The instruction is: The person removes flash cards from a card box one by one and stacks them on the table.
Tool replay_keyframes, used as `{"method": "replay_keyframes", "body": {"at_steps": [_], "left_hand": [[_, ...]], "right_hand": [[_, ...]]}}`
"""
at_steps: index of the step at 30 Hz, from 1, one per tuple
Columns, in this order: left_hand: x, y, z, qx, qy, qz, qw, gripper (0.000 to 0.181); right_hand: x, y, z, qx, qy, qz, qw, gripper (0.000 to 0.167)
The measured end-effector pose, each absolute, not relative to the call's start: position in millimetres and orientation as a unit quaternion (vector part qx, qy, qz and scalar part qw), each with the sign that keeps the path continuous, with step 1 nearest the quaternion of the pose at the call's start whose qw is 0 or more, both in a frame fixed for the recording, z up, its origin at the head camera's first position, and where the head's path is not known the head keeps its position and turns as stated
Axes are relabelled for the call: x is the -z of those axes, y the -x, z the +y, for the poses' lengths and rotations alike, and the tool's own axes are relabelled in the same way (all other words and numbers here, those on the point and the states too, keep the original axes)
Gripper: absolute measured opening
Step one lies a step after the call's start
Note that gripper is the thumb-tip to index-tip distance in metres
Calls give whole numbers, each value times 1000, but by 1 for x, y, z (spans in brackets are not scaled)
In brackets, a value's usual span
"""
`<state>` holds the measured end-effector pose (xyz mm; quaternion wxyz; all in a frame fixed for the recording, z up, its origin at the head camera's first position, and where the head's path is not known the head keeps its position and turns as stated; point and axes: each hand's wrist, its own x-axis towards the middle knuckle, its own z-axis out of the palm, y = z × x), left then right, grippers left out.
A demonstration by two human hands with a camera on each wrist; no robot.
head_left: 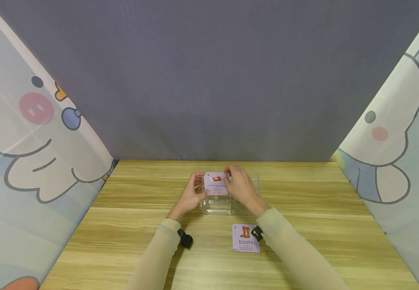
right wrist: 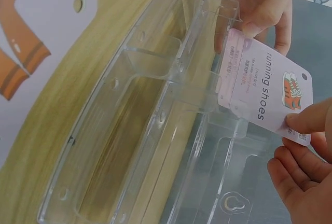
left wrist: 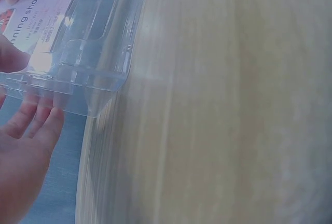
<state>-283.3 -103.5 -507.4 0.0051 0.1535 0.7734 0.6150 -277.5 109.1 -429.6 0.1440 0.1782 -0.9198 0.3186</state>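
Observation:
A lilac "running shoes" card is at the upper left compartment of a clear stepped plastic rack. My right hand pinches the card's upper right corner between thumb and fingers. At the rack's left side is my left hand, its thumb on the card's lower left corner and its fingers round the outside of the clear plastic. Another pink edge shows under the card's lower end in the right wrist view.
A lilac "boots" card lies on the wooden table in front of the rack, partly beneath the right wrist's camera in the head view. A dark grey panel stands behind the table, with cartoon-printed sheets on both sides.

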Motion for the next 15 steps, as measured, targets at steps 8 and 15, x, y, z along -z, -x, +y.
{"method": "replay_keyframes", "body": {"at_steps": [8,15], "left_hand": [[505,282,-104,-616,-157,772,5,64],[507,283,-104,-620,-153,769,15,67]], "right_hand": [[426,275,109,-335,-165,-917,138,21],[423,275,111,-348,-151,-915,135,21]]}}
